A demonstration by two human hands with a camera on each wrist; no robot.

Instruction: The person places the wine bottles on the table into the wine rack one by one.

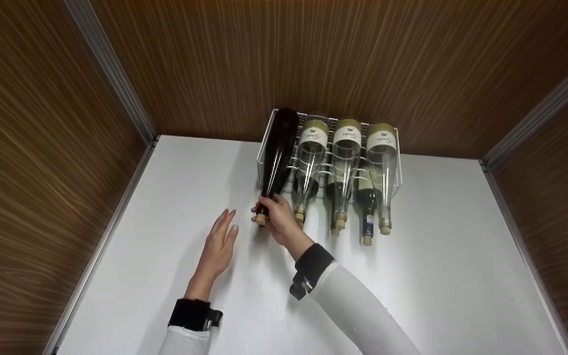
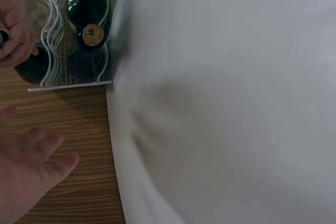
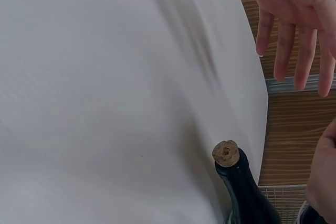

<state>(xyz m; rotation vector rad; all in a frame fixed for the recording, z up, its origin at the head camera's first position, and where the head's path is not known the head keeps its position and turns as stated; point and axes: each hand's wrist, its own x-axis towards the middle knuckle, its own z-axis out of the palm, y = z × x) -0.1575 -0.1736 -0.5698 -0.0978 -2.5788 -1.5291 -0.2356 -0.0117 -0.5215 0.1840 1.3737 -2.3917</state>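
Note:
My right hand [image 1: 279, 217] grips the neck of a dark wine bottle [image 1: 280, 143], just above its cork. That bottle lies at the left end of the upper row in a white wire rack [image 1: 399, 165], neck toward me. My left hand [image 1: 218, 250] is held to the left of it with fingers extended and touches nothing. In the right wrist view the left hand [image 3: 294, 19] shows its spread fingers, and the right hand [image 3: 323, 177] is partly cut off. A lower dark bottle with a cork [image 3: 227, 153] sticks out near it.
Right of the dark bottle lie three clear bottles with white labels, one of them a clear bottle [image 1: 347, 153]. Below them are several dark corked bottles, including one with a blue neck [image 1: 368, 217]. The rack stands on a white surface [image 1: 442, 256] against a wood-grain panel [image 1: 313, 59].

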